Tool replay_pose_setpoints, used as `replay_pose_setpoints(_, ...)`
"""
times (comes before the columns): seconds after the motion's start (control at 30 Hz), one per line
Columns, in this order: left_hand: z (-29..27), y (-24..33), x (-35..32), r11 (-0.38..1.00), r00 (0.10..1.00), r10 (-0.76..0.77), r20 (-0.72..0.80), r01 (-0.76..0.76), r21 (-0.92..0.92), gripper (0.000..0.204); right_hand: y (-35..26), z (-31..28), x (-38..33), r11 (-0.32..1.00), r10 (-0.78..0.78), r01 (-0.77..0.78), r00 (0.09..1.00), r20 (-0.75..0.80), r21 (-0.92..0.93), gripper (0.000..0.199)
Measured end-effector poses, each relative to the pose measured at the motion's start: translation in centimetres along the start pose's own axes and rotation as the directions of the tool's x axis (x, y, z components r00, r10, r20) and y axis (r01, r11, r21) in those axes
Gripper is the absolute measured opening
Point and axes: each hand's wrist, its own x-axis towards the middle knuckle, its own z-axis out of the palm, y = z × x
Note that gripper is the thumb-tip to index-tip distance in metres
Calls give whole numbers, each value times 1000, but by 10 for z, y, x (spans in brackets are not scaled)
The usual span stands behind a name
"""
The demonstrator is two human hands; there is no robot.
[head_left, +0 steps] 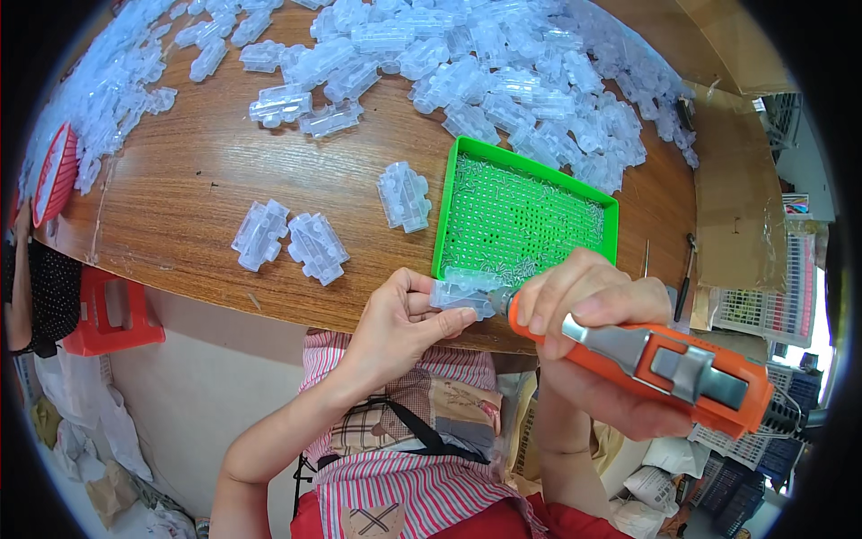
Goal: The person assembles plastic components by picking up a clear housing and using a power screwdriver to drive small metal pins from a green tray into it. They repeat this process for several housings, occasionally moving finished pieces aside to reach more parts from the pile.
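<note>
My left hand (pixel 401 325) pinches a clear plastic casing (pixel 464 293) at the near edge of the table, by the front corner of a green tray. In my right hand (pixel 600 316) is an orange electric screwdriver (pixel 660 368) with a metal lever along its body. Its tip meets the right end of the casing; whether a screw sits there is too small to tell. The green tray (pixel 443 218) has a perforated floor strewn with many small silver screws (pixel 516 268). Left of it lies another clear casing (pixel 404 197), and two more casings (pixel 316 248) rest farther left.
A big heap of clear casings (pixel 503 76) covers the table's far side, with more piled far left beside a red basket (pixel 56 175). Thin tools (pixel 687 278) lie right of the tray, near cardboard (pixel 736 189). A red stool (pixel 112 314) and another person's arm are at left.
</note>
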Motion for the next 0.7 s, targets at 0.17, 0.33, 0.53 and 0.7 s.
replay_pose_setpoints(0.17,3,1,0,999,999,30,12,-30,-24,33,1,3,2,996,41,-40,999,22,-76,46)
replay_pose_setpoints(0.33,1,-1,1,997,998,58,-4,-59,-56,33,8,5,1,979,83,-74,996,39,-188,64)
replay_pose_setpoints(0.53,-1,-2,-4,994,995,99,-15,-98,53,35,4,13,4,970,91,-89,996,-1,-228,83)
replay_pose_setpoints(0.7,-19,53,-30,868,984,168,-61,-119,482,38,-17,0,30,989,-89,114,965,-245,93,90)
